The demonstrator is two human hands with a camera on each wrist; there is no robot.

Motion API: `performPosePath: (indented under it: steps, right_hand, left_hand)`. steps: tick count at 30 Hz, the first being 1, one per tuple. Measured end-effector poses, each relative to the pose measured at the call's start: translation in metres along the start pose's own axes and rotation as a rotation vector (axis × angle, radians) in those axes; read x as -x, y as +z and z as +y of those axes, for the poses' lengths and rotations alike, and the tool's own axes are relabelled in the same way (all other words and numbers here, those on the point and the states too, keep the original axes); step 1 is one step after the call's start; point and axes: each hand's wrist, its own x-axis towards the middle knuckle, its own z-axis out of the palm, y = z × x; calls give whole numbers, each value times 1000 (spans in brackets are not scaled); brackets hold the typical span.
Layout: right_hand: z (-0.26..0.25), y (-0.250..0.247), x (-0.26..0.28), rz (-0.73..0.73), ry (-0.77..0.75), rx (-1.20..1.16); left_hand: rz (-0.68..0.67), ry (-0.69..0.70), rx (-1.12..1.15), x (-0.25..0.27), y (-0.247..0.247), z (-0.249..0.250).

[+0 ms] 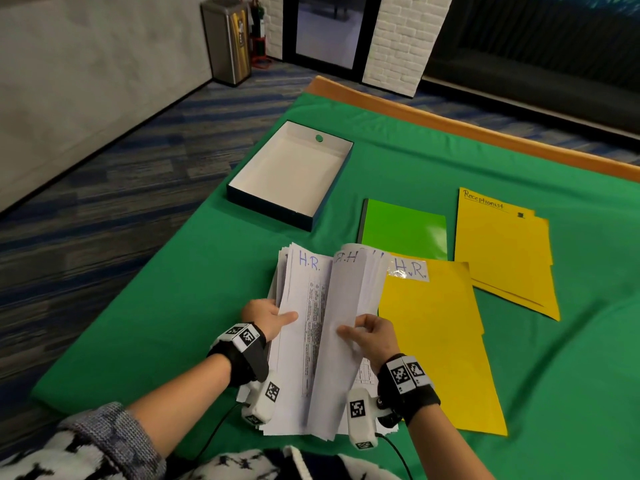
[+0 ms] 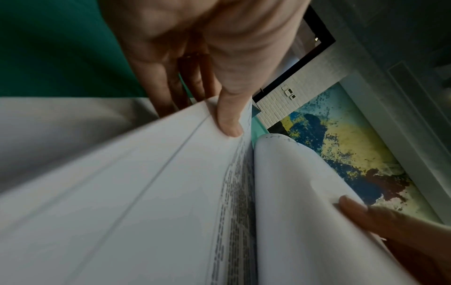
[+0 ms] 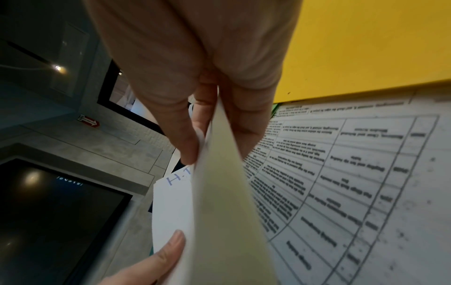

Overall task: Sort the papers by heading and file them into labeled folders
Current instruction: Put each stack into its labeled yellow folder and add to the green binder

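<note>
**deskwatcher:** Was standing right there btw. Person had the whole stack of papers (image 1: 304, 327) on the green cloth (image 1: 166, 289), just left of the yellow H.R. folder (image 1: 436, 341). Left hand (image 1: 268, 318) had its thumb on top of the left part of the pile and fingers tucked under the edge, so gripping it. Right hand (image 1: 369, 336) was pinching one lifted sheet (image 1: 341, 317) at its near edge, curled over like a book page. The sheet under it read "H.R." at the top, and the lifted one showed the same letters mirrored thru the back.

**filing_nerd:** So what's the trick at that step imo?

**deskwatcher:** Imo: read the heading corner before committing, and pinch only one sheet, bc thin paper sticks and two come up together. The left thumb should've pressed the rest flat so the pile didn't fan out more; the far edges already looked ragged. Then slide the sheet right, straight onto the H.R. folder, not the Receptionist folder (image 1: 502, 251) further back. The green folder (image 1: 403, 228) had no label I cld read. An open box (image 1: 291, 171) sat at the far left, empty afaict.

**filing_nerd:** Was the folder open?

**deskwatcher:** Looked closed, so it'd need opening first.
</note>
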Motion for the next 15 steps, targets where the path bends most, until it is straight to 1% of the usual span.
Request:
performPosePath:
  steps: [1,3,4,7,9,10,12,13,15]
  right_hand:
    - [-1,1,2,1,-21,11]
    - [-5,3,6,-7,-124,75]
    - [-9,3,8,-43,-187,129]
    - [-27,6,12,-214,-332,318]
    - [-34,10,8,-268,-421,441]
    - [-36,13,6,-281,-441,483]
    - [-39,18,3,-294,-428,493]
    - [-40,21,2,-285,-401,470]
    - [-41,25,-1,-246,-299,405]
  left_hand:
    - [15,15,19,1,0,1]
    - [66,45,48,1,0,3]
    - [91,62,75,2,0,4]
    - [115,126,116,6,0,7]
    - [160,192,132,9,-1,6]
    - [191,216,142,10,-2,5]
    - [235,255,172,11,-6,6]
    - [228,268,198,12,-9,7]
    - [200,285,234,14,-12,9]
